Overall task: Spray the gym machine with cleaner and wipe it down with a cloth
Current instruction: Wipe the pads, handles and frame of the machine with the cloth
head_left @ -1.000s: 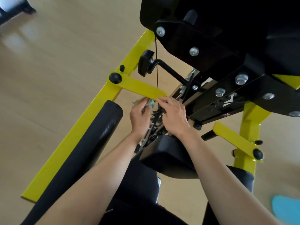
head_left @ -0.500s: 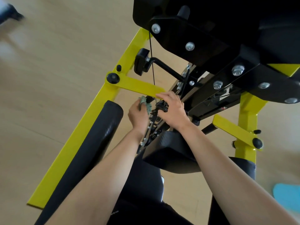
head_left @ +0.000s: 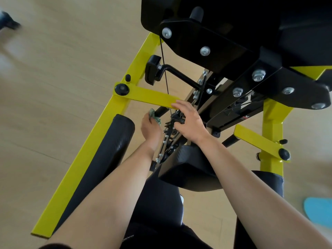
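Under yellow steel crossbar [head_left: 152, 99], left hand [head_left: 150, 127] clutches crumpled green cloth [head_left: 154, 117], right hand [head_left: 188, 123] grips black cable linkage [head_left: 177, 120], hands now farther apart.

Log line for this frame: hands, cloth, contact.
phase: wiping | left hand: holds green cloth at black bar | right hand: grips cable fitting

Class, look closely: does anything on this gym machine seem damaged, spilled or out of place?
Nothing stands out. The gym machine looks intact; the left hand holds a green cloth at its black bar, the right hand grips the cable fitting.
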`<action>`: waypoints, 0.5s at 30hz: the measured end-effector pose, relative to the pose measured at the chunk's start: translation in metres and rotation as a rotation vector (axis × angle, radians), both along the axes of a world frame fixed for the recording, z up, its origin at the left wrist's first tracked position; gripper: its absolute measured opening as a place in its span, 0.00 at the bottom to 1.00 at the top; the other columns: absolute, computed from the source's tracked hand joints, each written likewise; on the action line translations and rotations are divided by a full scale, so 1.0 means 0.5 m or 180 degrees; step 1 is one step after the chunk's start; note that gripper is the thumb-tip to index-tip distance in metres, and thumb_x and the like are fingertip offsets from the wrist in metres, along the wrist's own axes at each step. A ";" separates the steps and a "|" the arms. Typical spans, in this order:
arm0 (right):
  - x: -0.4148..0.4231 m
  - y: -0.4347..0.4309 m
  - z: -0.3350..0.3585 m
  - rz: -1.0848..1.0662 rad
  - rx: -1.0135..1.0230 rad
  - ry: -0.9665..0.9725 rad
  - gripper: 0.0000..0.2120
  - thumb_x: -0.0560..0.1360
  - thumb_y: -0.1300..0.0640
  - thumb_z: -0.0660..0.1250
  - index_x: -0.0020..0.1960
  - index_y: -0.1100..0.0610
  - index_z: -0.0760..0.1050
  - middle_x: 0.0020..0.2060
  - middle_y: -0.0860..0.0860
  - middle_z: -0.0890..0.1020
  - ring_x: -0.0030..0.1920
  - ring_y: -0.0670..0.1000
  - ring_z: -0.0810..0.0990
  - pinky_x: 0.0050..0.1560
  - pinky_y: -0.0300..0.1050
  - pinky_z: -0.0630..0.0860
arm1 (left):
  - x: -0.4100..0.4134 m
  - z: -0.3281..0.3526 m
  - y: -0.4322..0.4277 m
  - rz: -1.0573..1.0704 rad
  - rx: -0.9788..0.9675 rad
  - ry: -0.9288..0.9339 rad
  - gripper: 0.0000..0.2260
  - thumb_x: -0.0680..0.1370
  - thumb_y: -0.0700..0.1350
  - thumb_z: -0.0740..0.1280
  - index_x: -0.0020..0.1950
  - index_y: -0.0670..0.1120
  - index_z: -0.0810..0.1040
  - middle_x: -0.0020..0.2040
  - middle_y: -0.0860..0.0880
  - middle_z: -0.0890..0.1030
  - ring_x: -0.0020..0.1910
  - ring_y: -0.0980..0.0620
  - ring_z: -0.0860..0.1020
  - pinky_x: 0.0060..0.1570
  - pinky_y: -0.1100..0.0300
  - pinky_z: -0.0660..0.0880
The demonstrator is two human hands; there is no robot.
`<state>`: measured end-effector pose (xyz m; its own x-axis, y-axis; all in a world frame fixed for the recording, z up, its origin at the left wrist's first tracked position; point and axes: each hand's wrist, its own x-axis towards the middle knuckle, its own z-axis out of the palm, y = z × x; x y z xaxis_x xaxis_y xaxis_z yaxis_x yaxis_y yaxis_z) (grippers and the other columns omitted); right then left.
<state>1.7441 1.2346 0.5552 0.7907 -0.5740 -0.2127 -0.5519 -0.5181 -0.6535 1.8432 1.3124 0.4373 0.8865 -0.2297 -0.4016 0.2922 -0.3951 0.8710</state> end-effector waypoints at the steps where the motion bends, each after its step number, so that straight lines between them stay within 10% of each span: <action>1: -0.001 -0.001 0.000 0.0003 0.0025 -0.0004 0.31 0.73 0.65 0.68 0.75 0.50 0.72 0.76 0.48 0.67 0.77 0.53 0.64 0.78 0.56 0.60 | 0.003 0.001 0.000 0.0011 0.0035 0.0082 0.15 0.86 0.41 0.56 0.67 0.44 0.78 0.60 0.44 0.82 0.59 0.43 0.79 0.52 0.60 0.68; 8: -0.001 -0.004 0.001 -0.0002 0.0134 -0.0027 0.31 0.73 0.66 0.68 0.75 0.50 0.72 0.77 0.47 0.67 0.77 0.50 0.64 0.78 0.53 0.60 | -0.009 0.047 -0.012 0.0386 -0.0491 0.0201 0.13 0.84 0.38 0.60 0.61 0.45 0.82 0.52 0.48 0.83 0.48 0.50 0.81 0.50 0.59 0.74; 15: 0.000 -0.005 0.002 -0.0015 0.0231 -0.0091 0.30 0.74 0.67 0.68 0.74 0.50 0.73 0.76 0.46 0.67 0.75 0.47 0.66 0.73 0.43 0.64 | -0.026 0.089 0.011 0.0949 -0.2127 0.2084 0.15 0.84 0.32 0.58 0.69 0.39 0.75 0.59 0.41 0.81 0.51 0.50 0.82 0.43 0.63 0.80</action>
<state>1.7443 1.2320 0.5560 0.7944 -0.5617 -0.2312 -0.5348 -0.4663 -0.7047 1.8304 1.3179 0.4816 0.5935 -0.3915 -0.7032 0.8049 0.2887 0.5185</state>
